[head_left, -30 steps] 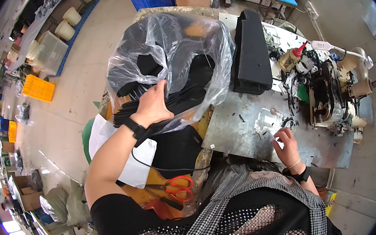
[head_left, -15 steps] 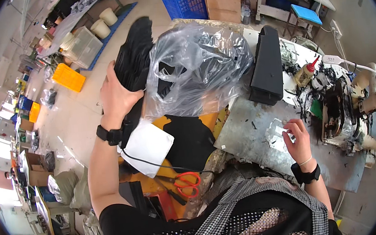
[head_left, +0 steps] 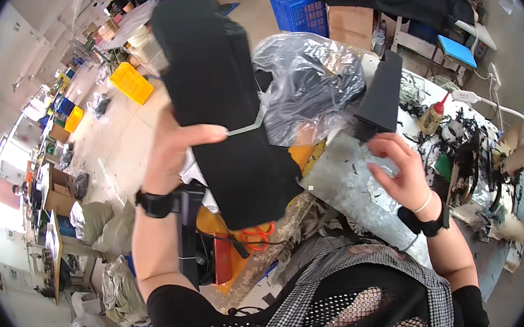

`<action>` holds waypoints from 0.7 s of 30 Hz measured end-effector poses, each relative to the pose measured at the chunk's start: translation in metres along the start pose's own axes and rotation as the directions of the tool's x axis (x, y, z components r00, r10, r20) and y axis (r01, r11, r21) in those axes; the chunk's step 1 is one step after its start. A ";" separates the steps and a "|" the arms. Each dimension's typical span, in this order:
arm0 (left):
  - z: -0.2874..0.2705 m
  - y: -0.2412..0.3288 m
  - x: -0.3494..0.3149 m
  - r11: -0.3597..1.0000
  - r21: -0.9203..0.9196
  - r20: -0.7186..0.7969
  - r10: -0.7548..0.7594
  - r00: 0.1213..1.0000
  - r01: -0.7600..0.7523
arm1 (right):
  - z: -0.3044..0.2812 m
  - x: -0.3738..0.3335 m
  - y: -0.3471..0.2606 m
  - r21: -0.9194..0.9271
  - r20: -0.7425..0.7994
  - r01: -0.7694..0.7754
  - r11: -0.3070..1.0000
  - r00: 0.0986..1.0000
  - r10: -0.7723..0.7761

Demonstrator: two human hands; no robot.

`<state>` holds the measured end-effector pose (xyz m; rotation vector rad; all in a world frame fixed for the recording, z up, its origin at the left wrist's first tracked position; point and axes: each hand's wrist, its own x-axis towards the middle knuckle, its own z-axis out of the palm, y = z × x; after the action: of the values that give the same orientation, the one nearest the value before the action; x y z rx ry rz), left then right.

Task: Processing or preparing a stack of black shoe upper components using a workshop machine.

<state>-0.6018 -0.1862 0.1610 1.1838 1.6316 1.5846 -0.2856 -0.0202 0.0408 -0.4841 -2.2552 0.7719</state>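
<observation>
My left hand is closed round a bundle of flat black pieces, held up before me with the thumb across its face. A narrow pale grey band crosses the bundle at the thumb tip. My right hand is empty, its fingers bent and thumb apart, over the metal work plate. Just beyond its fingertips stands a long black block-like stack. Clear plastic bagging lies behind the bundle. The orange-handled scissors are partly hidden below it.
At the right stands a machine among black scraps. Near it are a bottle with a red tip and a white power strip. A blue crate and a yellow crate stand on the floor farther off.
The black bundle has swung round from edge-on to broad side toward me, over the white sheet and black piece. My right hand has risen toward the black stack. The view has shifted.
</observation>
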 end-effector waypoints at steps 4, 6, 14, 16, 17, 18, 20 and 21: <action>0.062 -0.036 -0.013 0.965 -0.248 0.147 -0.055 0.988 0.091 | 0.008 0.020 -0.053 0.025 -0.078 0.270 0.962 0.960 -0.268; 0.098 -0.051 -0.022 0.925 -0.348 0.178 -0.091 0.980 0.149 | 0.010 0.013 -0.052 -0.010 -0.166 0.291 0.957 0.943 -0.288; 0.185 -0.092 -0.041 0.749 -0.427 0.531 -0.245 0.811 0.506 | -0.017 -0.056 -0.015 -0.223 -0.291 0.170 0.960 0.928 -0.232; 0.198 -0.098 -0.040 0.781 -0.310 0.646 -0.244 0.723 0.541 | -0.028 -0.065 -0.012 -0.086 -0.300 0.081 0.993 0.948 -0.103; 0.205 -0.095 -0.042 0.778 -0.300 0.667 -0.242 0.704 0.552 | -0.036 -0.070 -0.009 -0.099 -0.312 0.058 0.993 0.946 -0.086; 0.212 -0.091 -0.046 0.787 -0.288 0.691 -0.225 0.687 0.546 | -0.045 -0.077 -0.006 0.042 -0.274 0.040 0.998 0.961 -0.027; 0.221 -0.096 -0.048 0.775 -0.233 0.752 -0.240 0.614 0.588 | -0.062 -0.094 -0.006 0.447 -0.129 -0.179 0.877 0.957 0.261; 0.228 -0.093 -0.047 0.771 -0.220 0.771 -0.237 0.591 0.597 | -0.076 -0.093 -0.014 0.611 -0.071 -0.243 0.753 0.931 0.358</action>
<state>-0.4012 -0.1113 0.0311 0.8641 0.8459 0.9159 -0.1689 -0.0507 0.0479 -0.5860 -1.6470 1.4764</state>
